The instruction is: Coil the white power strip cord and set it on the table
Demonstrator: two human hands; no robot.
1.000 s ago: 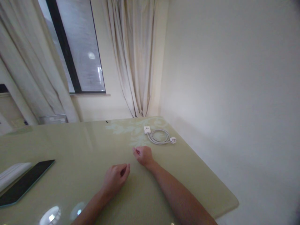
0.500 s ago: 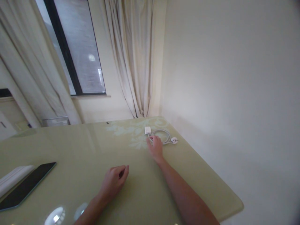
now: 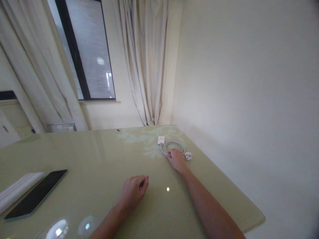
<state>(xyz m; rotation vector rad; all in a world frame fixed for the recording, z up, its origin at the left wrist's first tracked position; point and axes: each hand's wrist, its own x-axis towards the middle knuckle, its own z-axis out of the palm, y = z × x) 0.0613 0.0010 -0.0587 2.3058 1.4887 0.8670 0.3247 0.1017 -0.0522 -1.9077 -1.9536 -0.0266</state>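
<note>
The right hand (image 3: 176, 160) is at the near side of the coiled cord (image 3: 174, 142), its fingers bent over the loops and covering part of them; how tightly this grip is closed, and whether it has hold of the cord, I cannot tell. The cord lies towards the far right corner of the bench (image 3: 99, 156), nearer the right edge than the left hand is. Its white socket (image 3: 161, 140) sits at the coil's left, on the far-edge side, and its plug (image 3: 188, 155) lies just beside the right hand, towards the right edge.

The left hand (image 3: 134, 190) is well apart from the cord, closer to the near edge. That grip is curled into a loose fist, thumb against the fingers, with a small dark hollow between; what is inside is hidden.

A pale leaf pattern (image 3: 134, 136) runs along the far right corner, and a small dark bit (image 3: 118, 130) lies near the far edge. Towards the left edge, a black slab (image 3: 37, 194) lies beside a white strip (image 3: 20, 189), both slanting. Lamp reflections (image 3: 57, 229) shine near the near edge. Beyond the far edge hang curtains (image 3: 149, 66) beside a window (image 3: 91, 49); a plain wall (image 3: 244, 99) flanks the right edge.
</note>
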